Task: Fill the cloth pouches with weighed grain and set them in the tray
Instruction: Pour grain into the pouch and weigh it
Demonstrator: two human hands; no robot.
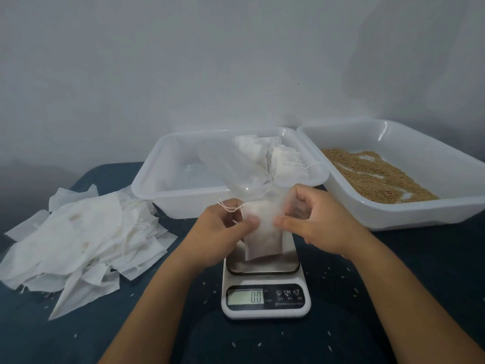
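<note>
Above the kitchen scale [265, 298] hangs a white cloth pouch [263, 239], held by both hands. My left hand [223, 232] pinches its left side, with the drawstring lying over the fingers. My right hand [315, 222] pinches its right side near the top. The scale's display reads 0.0 and its steel platform sits just under the pouch. Behind the hands stands a clear tray [183, 198] with several filled pouches [270, 161] in its right half. To the right, a second tray [393, 214] holds brown grain [375, 177].
A heap of empty white pouches [84, 240] lies at the left on the dark blue tabletop [393, 298]. Loose grains are scattered around the scale. A plain grey wall rises behind the trays.
</note>
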